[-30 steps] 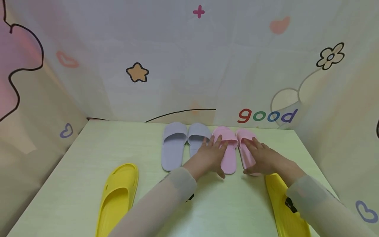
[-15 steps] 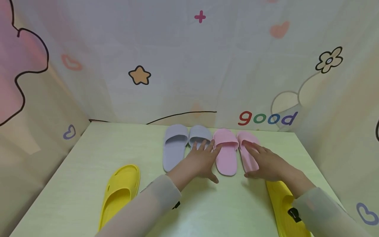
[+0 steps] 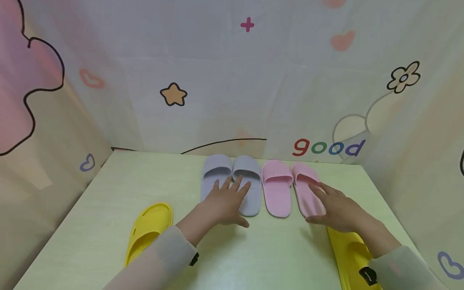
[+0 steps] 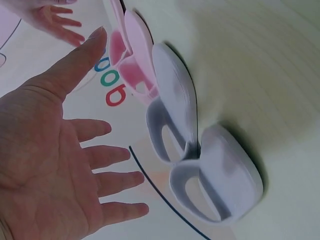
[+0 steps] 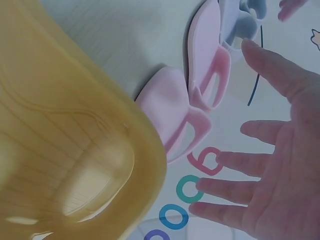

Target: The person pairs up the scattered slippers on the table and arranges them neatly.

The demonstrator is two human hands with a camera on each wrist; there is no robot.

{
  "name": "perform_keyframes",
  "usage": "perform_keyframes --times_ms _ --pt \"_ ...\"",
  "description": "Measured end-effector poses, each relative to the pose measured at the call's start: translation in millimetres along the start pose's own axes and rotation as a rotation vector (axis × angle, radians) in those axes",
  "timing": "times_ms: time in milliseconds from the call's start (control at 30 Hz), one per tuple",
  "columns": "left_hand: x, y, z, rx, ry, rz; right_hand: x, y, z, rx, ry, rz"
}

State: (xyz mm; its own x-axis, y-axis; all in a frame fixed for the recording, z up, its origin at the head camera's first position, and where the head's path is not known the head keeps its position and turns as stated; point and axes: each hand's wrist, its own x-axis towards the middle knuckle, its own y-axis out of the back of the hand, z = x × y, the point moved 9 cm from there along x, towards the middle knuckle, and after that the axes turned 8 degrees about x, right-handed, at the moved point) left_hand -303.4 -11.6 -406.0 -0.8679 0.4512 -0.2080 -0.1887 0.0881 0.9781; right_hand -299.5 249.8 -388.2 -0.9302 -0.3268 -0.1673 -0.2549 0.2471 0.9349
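Note:
My left hand [image 3: 224,203], fingers spread, hovers over the heel ends of two lavender-grey slippers and holds nothing. The left grey slipper [image 3: 216,163] is partly hidden behind it; the right grey slipper [image 3: 250,201] shows more fully. In the left wrist view the palm of that hand [image 4: 55,160] faces the camera, apart from the slippers. To the right, two pink slippers stand side by side: one pink slipper [image 3: 278,197] is uncovered. The other pink slipper [image 3: 308,199] is overlapped by my right hand [image 3: 338,209], whose fingers are also spread. Nothing lies in its palm [image 5: 280,185].
A yellow slipper [image 3: 154,219] lies front left, partly behind the left sleeve. Another yellow slipper [image 3: 349,253] lies front right beneath the right forearm and looms large in the right wrist view. Behind the pale tabletop [image 3: 268,257] hangs a printed cloth [image 3: 217,80].
My left hand has moved left from the pink slippers across to the grey pair. My right hand has drawn slightly back and to the right. The slippers stay in their row.

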Motion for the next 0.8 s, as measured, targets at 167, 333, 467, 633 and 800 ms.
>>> perform_keyframes --times_ms 167,333,467,633,800 --pt "-14.4 -1.7 -22.3 -0.014 0.055 -0.012 -6 -2.7 9 0.01 -0.046 -0.001" --pt "-31.0 -8.2 -44.3 -0.036 0.121 -0.046 -14 -6.5 17 0.021 -0.06 0.014" --pt "-46.6 -13.2 -60.7 -0.053 0.171 -0.05 -18 -9.7 27 0.022 -0.077 0.017" --pt "-68.9 -17.4 -83.3 -0.107 0.231 -0.05 -22 -12.5 39 0.008 -0.108 -0.002" --pt "-85.6 -22.3 -107.6 -0.135 0.275 -0.048 -28 -12.3 47 0.006 -0.149 -0.02"
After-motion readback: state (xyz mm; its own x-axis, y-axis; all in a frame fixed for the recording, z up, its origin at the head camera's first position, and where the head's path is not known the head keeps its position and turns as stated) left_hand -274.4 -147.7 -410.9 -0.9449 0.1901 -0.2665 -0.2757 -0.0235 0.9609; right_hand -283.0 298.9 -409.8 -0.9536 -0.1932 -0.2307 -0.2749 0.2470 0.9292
